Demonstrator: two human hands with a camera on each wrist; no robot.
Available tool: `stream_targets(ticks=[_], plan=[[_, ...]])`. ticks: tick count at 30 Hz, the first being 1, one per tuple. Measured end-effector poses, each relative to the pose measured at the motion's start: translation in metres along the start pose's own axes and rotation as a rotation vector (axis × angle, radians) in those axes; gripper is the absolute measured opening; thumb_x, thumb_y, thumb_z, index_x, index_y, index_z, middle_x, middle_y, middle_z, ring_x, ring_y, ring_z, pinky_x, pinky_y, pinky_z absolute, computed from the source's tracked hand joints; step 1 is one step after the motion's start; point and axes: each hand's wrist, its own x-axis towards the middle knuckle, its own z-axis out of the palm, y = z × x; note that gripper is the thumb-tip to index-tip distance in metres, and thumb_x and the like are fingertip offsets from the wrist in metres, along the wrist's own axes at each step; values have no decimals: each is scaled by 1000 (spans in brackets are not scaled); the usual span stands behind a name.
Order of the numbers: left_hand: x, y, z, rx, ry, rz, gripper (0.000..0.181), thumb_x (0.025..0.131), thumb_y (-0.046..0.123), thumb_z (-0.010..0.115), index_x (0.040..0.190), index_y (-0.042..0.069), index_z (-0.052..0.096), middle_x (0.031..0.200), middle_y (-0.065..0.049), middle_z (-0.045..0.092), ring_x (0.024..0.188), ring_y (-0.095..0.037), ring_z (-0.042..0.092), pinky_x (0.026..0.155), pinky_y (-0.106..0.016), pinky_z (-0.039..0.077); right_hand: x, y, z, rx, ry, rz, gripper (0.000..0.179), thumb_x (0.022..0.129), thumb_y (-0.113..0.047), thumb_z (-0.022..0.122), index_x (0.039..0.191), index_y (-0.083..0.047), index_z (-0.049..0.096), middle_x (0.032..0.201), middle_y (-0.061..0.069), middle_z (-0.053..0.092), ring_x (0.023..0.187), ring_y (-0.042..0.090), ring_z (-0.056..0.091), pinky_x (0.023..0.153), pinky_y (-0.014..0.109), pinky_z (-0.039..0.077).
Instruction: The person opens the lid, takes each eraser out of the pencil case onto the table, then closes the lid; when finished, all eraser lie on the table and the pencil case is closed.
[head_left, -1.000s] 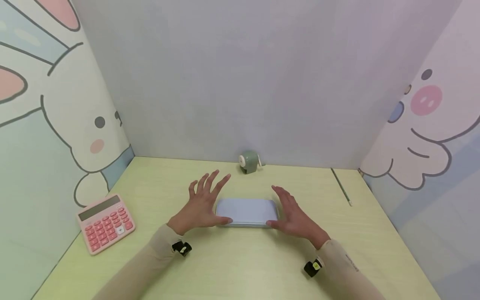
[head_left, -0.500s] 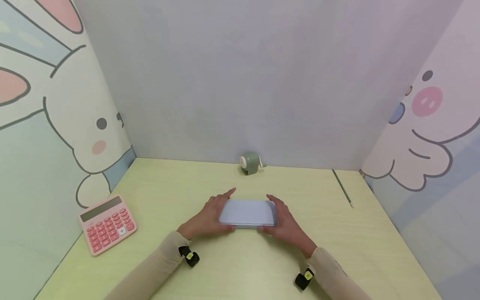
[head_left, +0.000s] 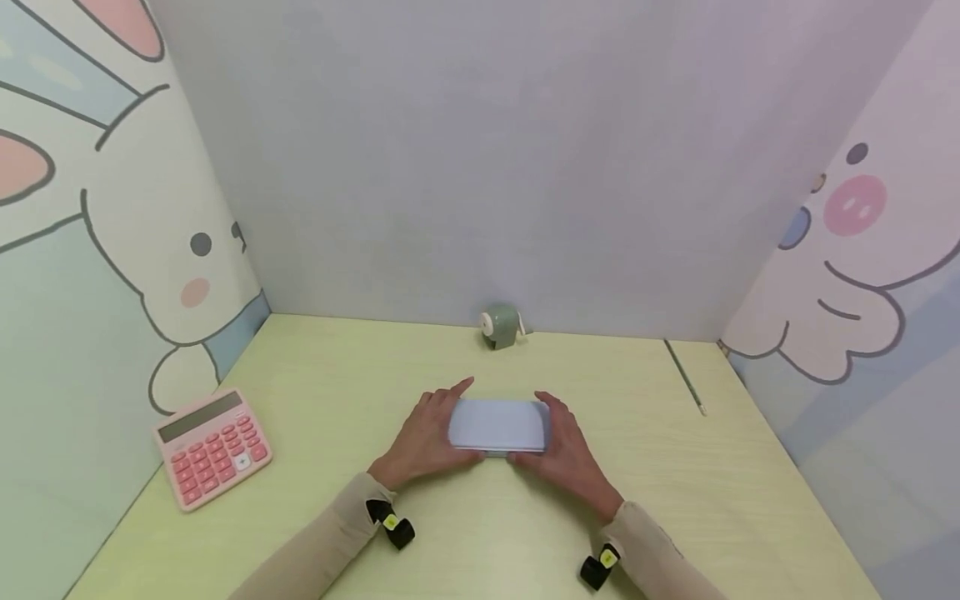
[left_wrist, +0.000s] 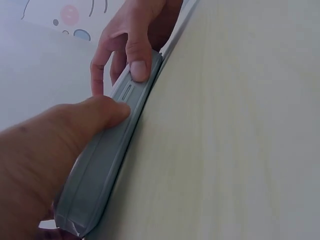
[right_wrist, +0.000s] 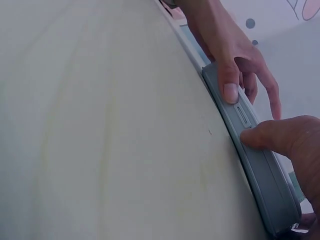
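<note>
A flat pencil case [head_left: 498, 423] with a pale lavender lid lies in the middle of the table, long side toward me. My left hand [head_left: 422, 440] grips its left end and my right hand [head_left: 567, 450] its right end. Both thumbs press the grey-blue front side, the left thumb [left_wrist: 112, 114] and right thumb [right_wrist: 255, 137] on either side of a small slotted catch. The fingers reach round the ends toward the back and are partly hidden. In the wrist views the lid looks closed, and the case's lower edge is right at the tabletop.
A green pencil sharpener [head_left: 501, 325] with a crank stands by the back wall. At left lies a pink calculator [head_left: 213, 450]; at right, a dark green pencil [head_left: 685, 377]. Cartoon-printed panels [head_left: 862, 250] flank the table [head_left: 480, 533].
Both hands have come inward from beside the case, fingers drawing in from spread, and now grip its ends. The thumbs have slid closer together along its front.
</note>
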Motion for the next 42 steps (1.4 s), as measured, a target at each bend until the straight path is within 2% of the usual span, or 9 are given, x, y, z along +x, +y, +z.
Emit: stream_targets(ticks=[5, 14, 19, 23, 28, 34, 38, 42], plan=[[2, 4, 2, 18, 25, -4, 115, 72, 57, 91, 167, 21, 37, 134, -17, 68, 117, -36, 61, 97, -49, 54, 2, -1, 2, -22, 23, 30, 111, 70, -37, 99, 159, -9, 40, 147, 18, 57, 124, 33, 57, 101, 51, 53], [1, 5, 8, 8, 74, -5, 108, 69, 55, 92, 159, 17, 46, 129, -16, 68, 115, -35, 60, 95, -45, 54, 4, -1, 6, -35, 83, -3, 104, 65, -37, 102, 150, -8, 49, 139, 16, 62, 117, 31, 60, 95, 48, 52], [0, 3, 8, -16, 84, -3, 108, 69, 56, 94, 159, 18, 47, 130, -14, 67, 115, -33, 59, 94, -43, 54, 7, -3, 4, -28, 44, -1, 101, 67, -38, 102, 150, -9, 52, 142, 15, 61, 122, 32, 58, 99, 48, 51], [-3, -4, 4, -80, 65, 10, 117, 71, 54, 95, 167, 21, 36, 136, -13, 65, 120, -29, 59, 98, -44, 54, 8, 0, -3, 0, -28, 25, 108, 70, -44, 101, 158, -15, 46, 150, 14, 57, 131, 33, 56, 106, 53, 49], [-5, -15, -2, -217, 19, -14, 128, 72, 45, 96, 172, 35, 18, 147, -14, 61, 130, -25, 60, 107, -50, 52, 8, 7, -18, 44, -100, 65, 113, 76, -52, 96, 166, -22, 36, 159, 14, 54, 140, 34, 58, 115, 58, 47], [-7, -23, -6, -305, -13, -25, 136, 73, 40, 98, 174, 35, 7, 141, -3, 62, 121, -16, 64, 108, -46, 53, 16, 10, -32, 45, -140, 81, 113, 81, -57, 90, 168, -23, 27, 155, 14, 60, 136, 34, 62, 113, 58, 49], [-8, -24, -6, -331, -13, -17, 141, 72, 40, 99, 174, 34, 2, 135, -1, 64, 114, -13, 65, 105, -43, 54, 23, 10, -39, 27, -157, 87, 110, 85, -58, 86, 168, -21, 24, 149, 16, 65, 130, 33, 67, 107, 56, 53], [-9, -26, -6, -281, 7, -30, 144, 71, 46, 99, 173, 37, -1, 134, -7, 63, 119, -21, 62, 108, -49, 52, 33, 8, -45, 45, -189, 119, 103, 89, -61, 81, 167, -20, 27, 142, 16, 70, 123, 32, 71, 102, 54, 56]])
